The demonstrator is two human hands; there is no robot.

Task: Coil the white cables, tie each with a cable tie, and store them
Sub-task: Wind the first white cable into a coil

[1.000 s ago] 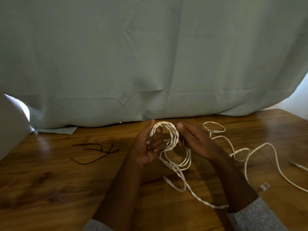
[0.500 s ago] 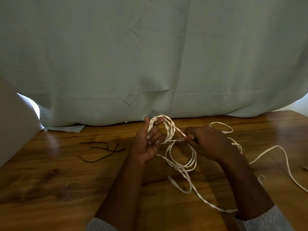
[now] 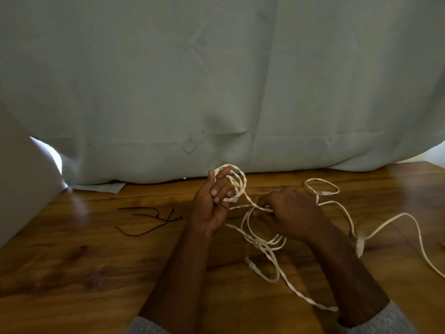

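A person's two hands work a white cable [image 3: 240,186] above a wooden bench [image 3: 96,273]; the left hand [image 3: 212,208] is raised with its fingers [image 3: 218,195] curled through several finished loops, clenched on the coil; the right hand [image 3: 289,213] sits just beside it, its fingers pinched on a strand running across from the coil.

Below the hands, more loops of the same cable hang down and rest on the bench, with one plug end [image 3: 249,262] lying free near the forearms; a second length of white cable [image 3: 390,222] trails off toward the right edge, with another connector [image 3: 360,244] hanging or lying on it; whether these are one cable or two cannot be told.

A few thin dark ties [image 3: 149,220] lie on the bench well apart to the left, untouched; a pale cloth backdrop [image 3: 216,80] hangs behind; no storage container is visible.

The coiling looks partly done, with much slack left; the likely trouble is a snag, since the loose loops cross one another below the hands and could knot as the strand is drawn; the loops on the left fingers look uneven and could slip off if the grip eases when reaching for a tie; the trailing connector might catch on the other strands as it is pulled in.
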